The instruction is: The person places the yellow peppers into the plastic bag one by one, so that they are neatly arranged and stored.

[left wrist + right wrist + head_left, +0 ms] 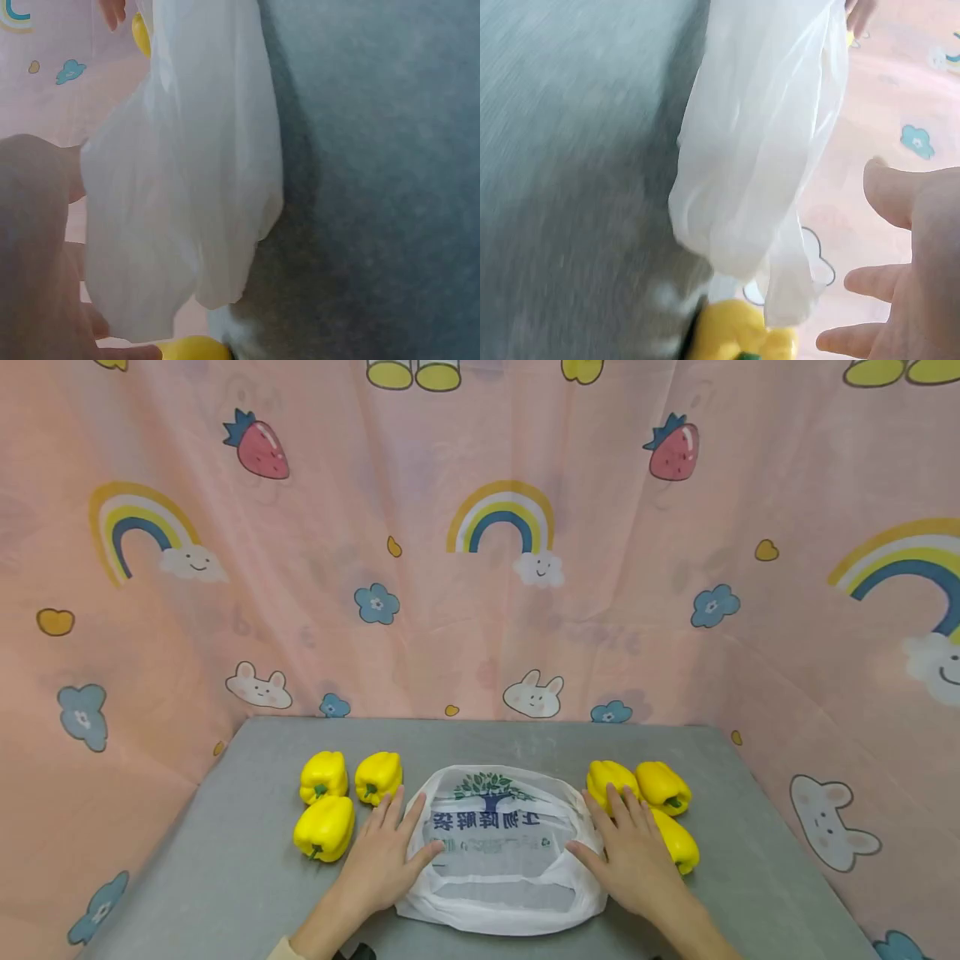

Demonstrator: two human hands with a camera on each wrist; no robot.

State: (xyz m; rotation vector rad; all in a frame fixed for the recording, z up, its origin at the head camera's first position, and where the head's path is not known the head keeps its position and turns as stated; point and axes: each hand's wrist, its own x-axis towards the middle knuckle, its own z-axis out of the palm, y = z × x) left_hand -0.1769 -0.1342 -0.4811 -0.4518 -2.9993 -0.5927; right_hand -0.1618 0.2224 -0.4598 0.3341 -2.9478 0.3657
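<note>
A white plastic bag (510, 893) printed with a green tree stands on the grey table, its mouth spread wide. My left hand (386, 860) is at the bag's left rim with fingers spread, the thumb over the edge. At the right rim my right hand (633, 860) lies likewise, fingers apart and thumb reaching over the bag's edge. In the right wrist view the bag's side (757, 135) hangs apart from the extended fingers (877, 281). The left wrist view shows the bag's side (202, 150) right beside the left fingers.
Three yellow bell peppers, one in front (324, 828), sit left of the bag. Three more yellow peppers, one at the back (663, 787), are grouped on the right, partly behind my right hand. A pink patterned curtain (465, 635) hangs behind the grey table (217, 860).
</note>
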